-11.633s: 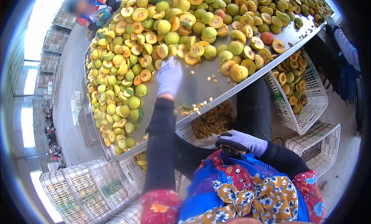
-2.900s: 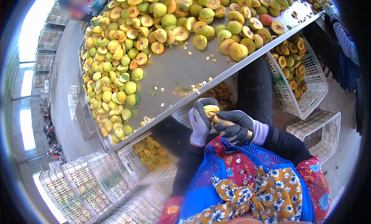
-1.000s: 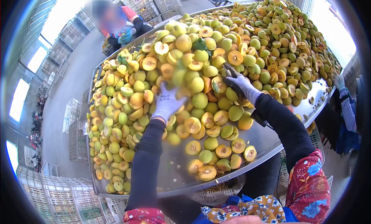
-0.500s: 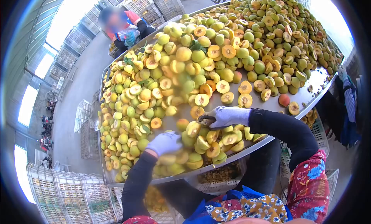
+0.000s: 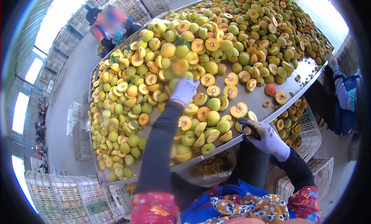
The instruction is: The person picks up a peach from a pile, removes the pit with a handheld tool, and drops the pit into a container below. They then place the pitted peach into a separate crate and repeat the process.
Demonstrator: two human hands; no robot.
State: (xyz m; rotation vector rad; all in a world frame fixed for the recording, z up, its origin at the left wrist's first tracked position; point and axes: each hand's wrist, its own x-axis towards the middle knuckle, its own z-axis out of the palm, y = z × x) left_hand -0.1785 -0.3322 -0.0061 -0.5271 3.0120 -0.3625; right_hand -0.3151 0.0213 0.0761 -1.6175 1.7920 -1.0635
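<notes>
Halved yellow-green fruit and many more pieces cover a metal table. My left hand, in a pale glove, reaches over the middle of the pile, beside several fruit; its fingertips are blurred, and whether they grip a fruit is unclear. My right hand, gloved with dark finger parts, is at the table's near edge. Its fingers are closed around a small dark tool with a light brown end. A cut half with its stone lies just beyond it.
A co-worker is at the far left edge, another person's sleeve at the right. Crates with fruit stand below the right edge; stacked crates are at the lower left. A tray of scraps is under the table.
My left hand has moved up and right, deeper over the pile. My right hand has moved right and down from the fruit to the table edge. The view has shifted slightly.
</notes>
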